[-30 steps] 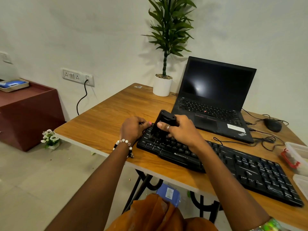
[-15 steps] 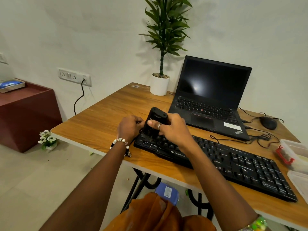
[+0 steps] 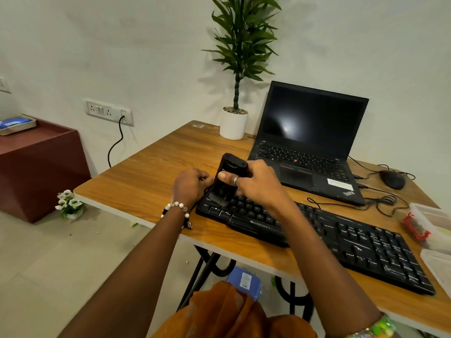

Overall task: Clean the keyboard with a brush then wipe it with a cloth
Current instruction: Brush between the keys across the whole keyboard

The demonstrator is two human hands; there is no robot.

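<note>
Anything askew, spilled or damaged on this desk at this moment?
Nothing spilled or damaged shows. The keyboard lies slanted across the table, its near edge slightly past the table's front edge. The mouse cable lies in a loose tangle beside the laptop.

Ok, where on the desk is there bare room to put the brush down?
Bare wood on the desk left of the keyboard, out to the left edge and back to the plant pot. Crowded on the right: mouse, tangled cables, plastic boxes.

left hand fingertips hidden | white containers cropped right
</note>
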